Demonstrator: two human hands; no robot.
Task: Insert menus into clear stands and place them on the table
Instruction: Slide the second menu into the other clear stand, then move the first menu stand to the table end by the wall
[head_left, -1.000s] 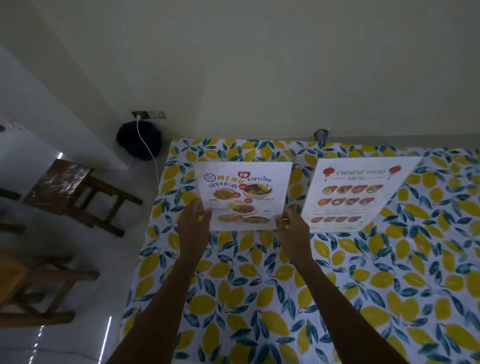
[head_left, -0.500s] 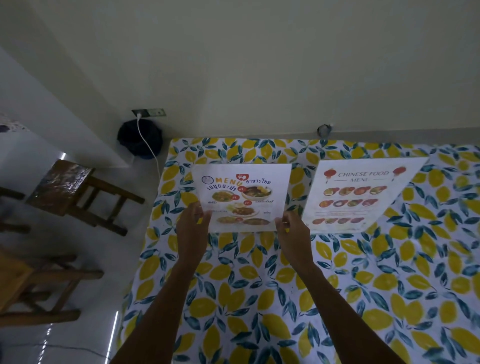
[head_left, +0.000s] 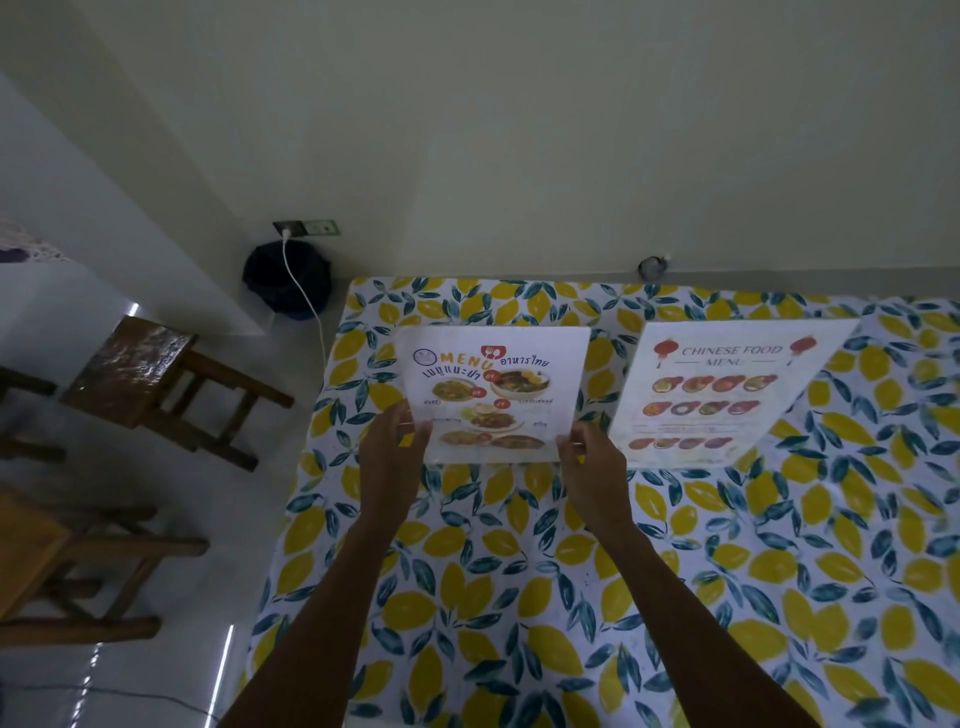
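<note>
At the far left, on the pale tiled floor, a dark wooden stool (head_left: 156, 379) stands tilted in the wide view, with part of another wooden seat (head_left: 62, 566) nearer along the left edge. Beyond them, against the wall, a dark round bag (head_left: 283, 278) sits under a wall socket (head_left: 306, 227), and a white cable (head_left: 304, 291) runs down from the socket across it. The table, covered by a lemon-print tablecloth (head_left: 519, 571), fills the middle and right of the scene. Over its far left part, the person's left hand (head_left: 387, 457) grips the lower left edge of the Thai food menu (head_left: 493, 395), fingers closed on the sheet's side. The menu faces the camera, upright, its bottom edge close to the cloth; whether it already sits in a clear stand cannot be told, though a faint pale band shows along its base. The right hand (head_left: 595, 467) holds the lower right edge in the same pinching way, both forearms reaching in from the near edge. Just to the right, apart from the held sheet, the Chinese food menu (head_left: 722, 389) stands displayed on the far part of the table, leaning back toward the wall, its clear holder hard to make out. A small dark fitting (head_left: 652, 266) sits at the wall base behind the table.
</note>
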